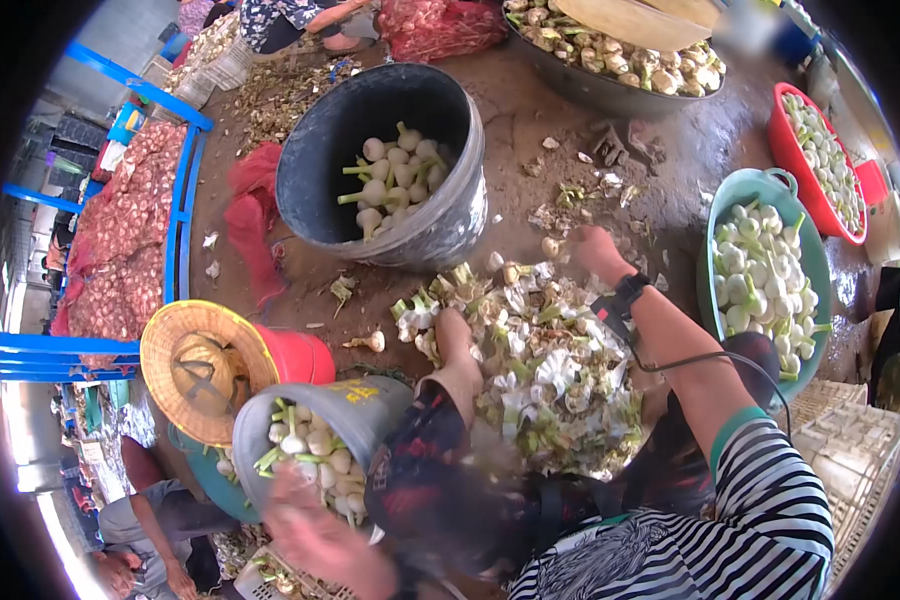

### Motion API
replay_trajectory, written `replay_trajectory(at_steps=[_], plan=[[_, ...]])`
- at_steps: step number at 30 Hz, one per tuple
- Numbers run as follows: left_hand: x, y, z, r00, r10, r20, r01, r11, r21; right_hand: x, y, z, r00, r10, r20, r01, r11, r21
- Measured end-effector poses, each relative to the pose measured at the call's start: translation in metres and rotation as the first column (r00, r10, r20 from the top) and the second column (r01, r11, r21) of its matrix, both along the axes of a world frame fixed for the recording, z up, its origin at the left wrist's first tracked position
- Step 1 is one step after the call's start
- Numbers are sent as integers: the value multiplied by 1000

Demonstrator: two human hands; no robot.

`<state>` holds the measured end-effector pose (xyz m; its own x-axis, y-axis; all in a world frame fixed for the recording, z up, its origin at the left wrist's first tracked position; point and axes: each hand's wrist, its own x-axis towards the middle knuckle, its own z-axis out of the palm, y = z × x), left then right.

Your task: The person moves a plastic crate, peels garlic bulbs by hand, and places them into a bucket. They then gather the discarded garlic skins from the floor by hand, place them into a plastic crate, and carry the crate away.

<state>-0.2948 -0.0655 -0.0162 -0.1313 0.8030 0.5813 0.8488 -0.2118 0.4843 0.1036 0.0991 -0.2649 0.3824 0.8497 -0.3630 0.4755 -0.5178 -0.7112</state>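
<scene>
Striped sleeve (pixel 775 480) nearest, your left hand (pixel 320 530) could spill garlic (pixel 320 442) by clipping the near-left bucket (pixel 378 405); right hand (pixel 602 258) beside loose bulb (pixel 550 247), can't tell either grip.

Shows brown floor (pixel 520 120), shiny in patches; carries dark bucket (pixel 438 228), green tub (pixel 813 272), heap of garlic peelings (pixel 560 385), red netting (pixel 252 222), loose bulb (pixel 374 341).

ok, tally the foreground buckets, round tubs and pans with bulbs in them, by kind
Buckets: 2 (dark bucket, grey bucket)
Tubs: 3 (green tub, red tub, partly hidden teal tub)
Pans: 1 (wide dark pan)
Total: 6
</scene>
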Motion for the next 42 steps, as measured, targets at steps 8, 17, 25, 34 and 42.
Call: replay_trajectory(at_steps=[8,17,25,34,42], plan=[[168,26,-153,42,523,851,739,557,-379,-19,47,-94,924,294,246,-265,954,-142],[162,44,-173,194,504,841,542,660,-521,-56,-8,-41,873,97,-477,-73,995,69],[153,23,-177,157,264,952,652,696,-300,-105,-129,129,831,556,-13,-540,812,220],[180,-5,-141,775,-388,499,570,770,-286,-120,-185,124,389,63,-919,478,839,260],[178,-14,-121,549,-337,765,698,688,-198,-94,-204,142,450,276,-849,264,867,422]])
